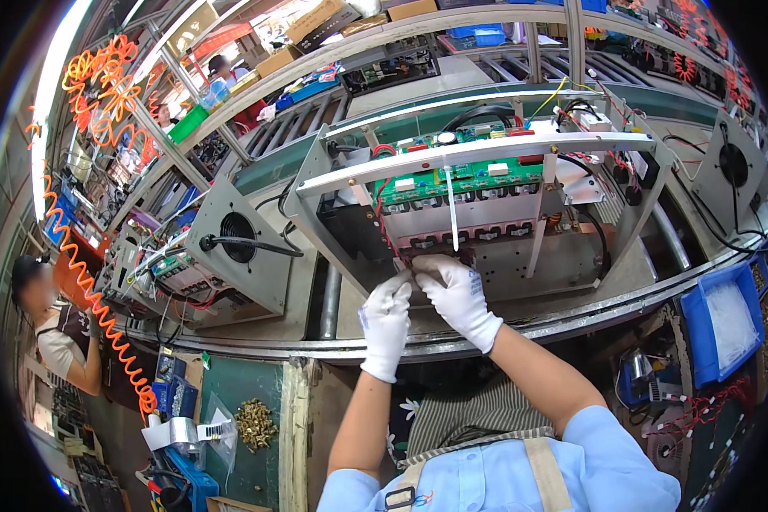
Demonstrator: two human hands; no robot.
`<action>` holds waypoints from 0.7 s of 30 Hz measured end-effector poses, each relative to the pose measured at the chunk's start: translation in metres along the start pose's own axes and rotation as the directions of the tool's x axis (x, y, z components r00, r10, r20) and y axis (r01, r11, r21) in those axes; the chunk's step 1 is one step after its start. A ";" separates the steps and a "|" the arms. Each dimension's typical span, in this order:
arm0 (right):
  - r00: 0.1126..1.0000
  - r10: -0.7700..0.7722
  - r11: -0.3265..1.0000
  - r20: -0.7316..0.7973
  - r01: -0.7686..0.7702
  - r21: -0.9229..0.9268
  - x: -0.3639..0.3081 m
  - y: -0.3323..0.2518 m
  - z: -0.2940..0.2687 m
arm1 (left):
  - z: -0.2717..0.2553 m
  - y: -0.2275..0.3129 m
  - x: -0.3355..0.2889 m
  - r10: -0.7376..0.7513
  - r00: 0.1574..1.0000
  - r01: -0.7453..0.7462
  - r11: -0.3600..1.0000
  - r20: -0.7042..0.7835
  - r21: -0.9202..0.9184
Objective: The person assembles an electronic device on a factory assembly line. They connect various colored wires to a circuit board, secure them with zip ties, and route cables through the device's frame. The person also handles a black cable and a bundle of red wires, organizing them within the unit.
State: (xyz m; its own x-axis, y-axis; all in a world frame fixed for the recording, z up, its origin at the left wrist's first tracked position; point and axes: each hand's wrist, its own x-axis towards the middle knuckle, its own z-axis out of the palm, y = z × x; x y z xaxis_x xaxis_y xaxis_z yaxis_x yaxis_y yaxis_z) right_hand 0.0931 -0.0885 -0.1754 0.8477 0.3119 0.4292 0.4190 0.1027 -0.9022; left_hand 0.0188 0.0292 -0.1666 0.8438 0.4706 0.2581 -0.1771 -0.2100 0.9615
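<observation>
Both my hands wear white gloves and meet at the lower left front of an open metal chassis (478, 154). My left hand (386, 322) is closed, its fingertips pinched together where a thin red wire (387, 229) comes down. Beside it, my right hand (457, 297) is also closed, with thumb and forefinger at the same wire. The wire's end is hidden by the fingers. Above the hands, a green circuit board (461, 175) sits inside the chassis frame. A narrow white strip (452, 209) hangs down from the front bar.
A second chassis with a fan (239, 235) stands left; another (730, 166) stands right. Brass-coloured hardware (256, 424) lies on a green mat near an electric screwdriver (179, 478). A blue bin (725, 320) is at right. An orange coiled hose (94, 299) hangs left, near a person (64, 333).
</observation>
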 end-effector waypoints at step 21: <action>0.986 -0.102 0.976 0.135 0.126 -0.179 -0.001 -0.013 0.004 | -0.028 0.013 0.029 0.084 0.968 -0.205 0.815 0.238 0.542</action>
State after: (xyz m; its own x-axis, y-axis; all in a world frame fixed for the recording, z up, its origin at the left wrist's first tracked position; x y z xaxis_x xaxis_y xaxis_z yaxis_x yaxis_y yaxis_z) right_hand 0.0854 -0.0866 -0.1644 0.7488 0.4241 0.5094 0.5736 -0.0296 -0.8186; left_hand 0.0271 0.0642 -0.1444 0.9222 0.2333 0.3084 -0.0421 -0.7322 0.6798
